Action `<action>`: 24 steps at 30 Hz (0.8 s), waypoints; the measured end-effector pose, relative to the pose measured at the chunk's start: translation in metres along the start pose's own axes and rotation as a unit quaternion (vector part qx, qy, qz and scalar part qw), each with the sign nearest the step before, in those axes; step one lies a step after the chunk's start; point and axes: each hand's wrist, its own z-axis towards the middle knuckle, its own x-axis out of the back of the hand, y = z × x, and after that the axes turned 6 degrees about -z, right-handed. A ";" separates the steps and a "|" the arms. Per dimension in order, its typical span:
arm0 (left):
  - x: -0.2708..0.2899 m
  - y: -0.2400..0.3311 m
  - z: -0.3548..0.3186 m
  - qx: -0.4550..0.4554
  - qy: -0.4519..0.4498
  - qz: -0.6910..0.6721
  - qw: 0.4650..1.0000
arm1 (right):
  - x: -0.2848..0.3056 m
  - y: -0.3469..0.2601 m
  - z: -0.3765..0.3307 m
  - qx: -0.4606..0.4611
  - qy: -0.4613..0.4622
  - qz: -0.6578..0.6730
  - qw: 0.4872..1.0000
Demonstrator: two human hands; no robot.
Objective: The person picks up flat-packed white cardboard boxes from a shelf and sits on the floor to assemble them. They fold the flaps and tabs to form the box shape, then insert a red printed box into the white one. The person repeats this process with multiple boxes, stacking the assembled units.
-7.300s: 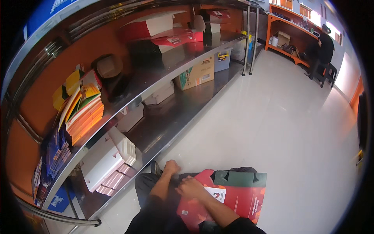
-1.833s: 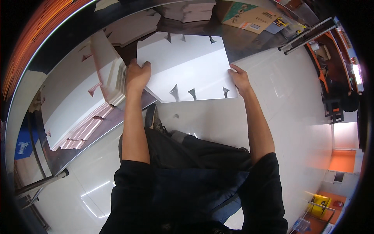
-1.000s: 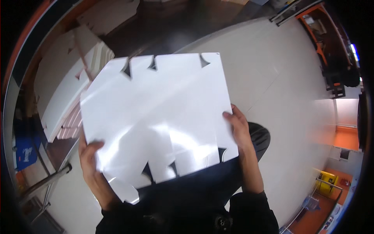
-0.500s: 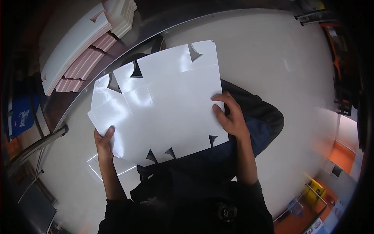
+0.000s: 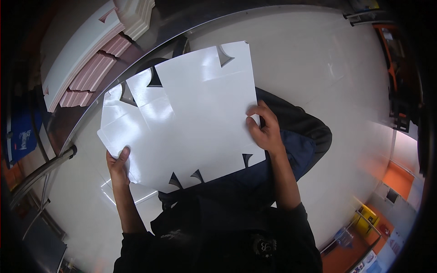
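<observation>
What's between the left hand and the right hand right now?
The head view shows a glossy white notched card sheet spanning the stretch between the left hand and the right hand, one at each side.

White sheet [image 5: 195,113] now nearer torso [image 5: 209,227]

Sheet [image 5: 200,118] between left grip [image 5: 119,166] and right grip [image 5: 261,125], above the lap [image 5: 298,152]; stack [image 5: 84,57] on the shelf [image 5: 186,18], ahead and to the left; rail [image 5: 43,173] left of the left grip; floor [image 5: 355,91] beneath, extending right.
</observation>
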 end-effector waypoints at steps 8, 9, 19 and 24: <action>0.000 0.000 0.001 0.000 -0.003 0.005 1.000 | -0.001 0.000 0.000 0.006 0.014 -0.024 1.000; 0.001 -0.001 0.001 0.000 -0.003 0.008 1.000 | -0.001 0.000 0.001 0.014 0.017 -0.024 0.999; -0.001 0.001 0.002 -0.005 -0.005 0.020 1.000 | -0.002 0.000 0.005 0.049 0.020 -0.038 0.998; 0.000 0.001 0.002 -0.002 -0.001 0.022 1.000 | 0.002 0.001 0.003 0.034 0.009 -0.038 0.999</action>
